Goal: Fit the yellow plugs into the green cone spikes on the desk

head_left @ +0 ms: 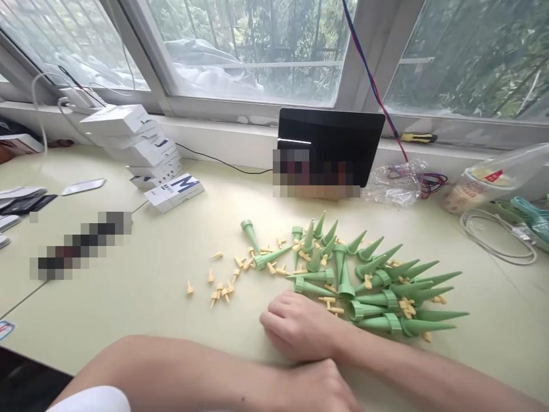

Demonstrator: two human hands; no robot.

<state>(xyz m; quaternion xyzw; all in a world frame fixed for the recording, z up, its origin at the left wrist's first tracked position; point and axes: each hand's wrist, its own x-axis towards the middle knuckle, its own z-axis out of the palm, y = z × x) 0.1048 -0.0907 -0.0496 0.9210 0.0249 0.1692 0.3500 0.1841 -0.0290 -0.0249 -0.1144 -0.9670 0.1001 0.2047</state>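
Note:
My right hand (295,326) lies on the table, fingers curled into a fist, with nothing showing in it. Just beyond and to its right is a heap of green plant watering spikes (315,289), tapered cones with ribbed collars. Some point up, others lie flat. Small yellow valve pieces (219,289) are scattered left of the heap and among the spikes. My left hand (321,386) sits at the bottom edge, against my right wrist, its forearm reaching in from the left. The frame edge hides its fingers.
A dark screen (330,143) stands at the back by the window. White boxes (128,137) are stacked back left, with one box (175,191) lying in front. Crumpled clear plastic (397,183), a bagged cup (476,186) and a coiled white cable (493,237) lie on the right.

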